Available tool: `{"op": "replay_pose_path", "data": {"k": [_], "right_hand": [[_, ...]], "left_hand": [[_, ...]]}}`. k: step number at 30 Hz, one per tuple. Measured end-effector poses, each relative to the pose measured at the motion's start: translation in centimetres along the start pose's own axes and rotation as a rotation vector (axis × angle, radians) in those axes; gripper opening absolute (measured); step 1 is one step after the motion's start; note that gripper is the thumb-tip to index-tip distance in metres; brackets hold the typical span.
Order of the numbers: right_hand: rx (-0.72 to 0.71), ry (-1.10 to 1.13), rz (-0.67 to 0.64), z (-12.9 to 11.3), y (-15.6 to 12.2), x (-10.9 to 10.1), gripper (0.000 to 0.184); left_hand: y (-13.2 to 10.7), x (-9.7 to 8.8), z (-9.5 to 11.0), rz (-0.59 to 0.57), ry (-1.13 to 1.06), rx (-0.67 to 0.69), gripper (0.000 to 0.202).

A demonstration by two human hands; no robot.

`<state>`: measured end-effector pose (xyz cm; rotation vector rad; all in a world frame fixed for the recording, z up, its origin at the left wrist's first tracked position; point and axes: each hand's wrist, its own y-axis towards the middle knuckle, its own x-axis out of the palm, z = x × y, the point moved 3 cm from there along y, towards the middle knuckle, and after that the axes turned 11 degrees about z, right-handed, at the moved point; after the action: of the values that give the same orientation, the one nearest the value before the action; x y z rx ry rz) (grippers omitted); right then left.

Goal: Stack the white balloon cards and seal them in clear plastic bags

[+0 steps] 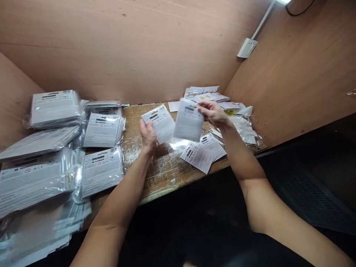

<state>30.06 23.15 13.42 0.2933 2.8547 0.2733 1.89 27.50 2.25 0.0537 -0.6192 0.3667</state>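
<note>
My left hand (148,134) is closed on the lower left side of a printed white card pack (161,124), thumb on its face. In my right hand (213,113), a second card pack (189,121) is pinched by its upper right edge; it is blurred and hangs close to the first one. Both show a hanger slot and small dark print near the top. Below my right hand, two or so printed cards (198,157) lie overlapping near the table's front edge. Whether the held packs are single or several cards thick, I cannot tell.
Stacks of clear-bagged card packs (102,168) fill the left of the tape-covered table (155,172). More cards (208,97) and a pile of small plastic bags (244,128) lie at the right. Wooden walls (125,48) enclose it; a white socket (247,48) is mounted at right.
</note>
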Motion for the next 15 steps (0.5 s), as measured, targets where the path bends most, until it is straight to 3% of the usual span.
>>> {"op": "replay_pose_path", "data": {"k": [3,5,7,9,11,15], "right_hand": [[-0.031,-0.144,-0.203,0.8,0.6,3.4,0.04],[-0.083,-0.293,-0.154,2.3,1.9,5.4,0.039],[-0.132,-0.578,-0.035,4.1,4.0,6.1,0.033],[-0.173,-0.948,0.031,5.9,6.4,6.2,0.029],[-0.224,-1.227,-0.021,7.4,8.8,6.4,0.038],[-0.311,-1.36,-0.198,8.9,12.4,7.8,0.045]], "left_hand": [[-2.6,1.0,-0.5,-0.22,0.035,-0.088,0.03],[-3.4,1.0,-1.1,-0.293,0.104,-0.123,0.047],[-2.9,0.5,-1.8,-0.225,0.164,-0.108,0.054],[-1.6,-0.3,-2.6,-0.05,0.188,-0.121,0.048],[-0.3,-1.0,-3.2,0.093,0.183,-0.184,0.041],[1.0,-1.7,-3.6,0.134,0.175,-0.307,0.039]]}}
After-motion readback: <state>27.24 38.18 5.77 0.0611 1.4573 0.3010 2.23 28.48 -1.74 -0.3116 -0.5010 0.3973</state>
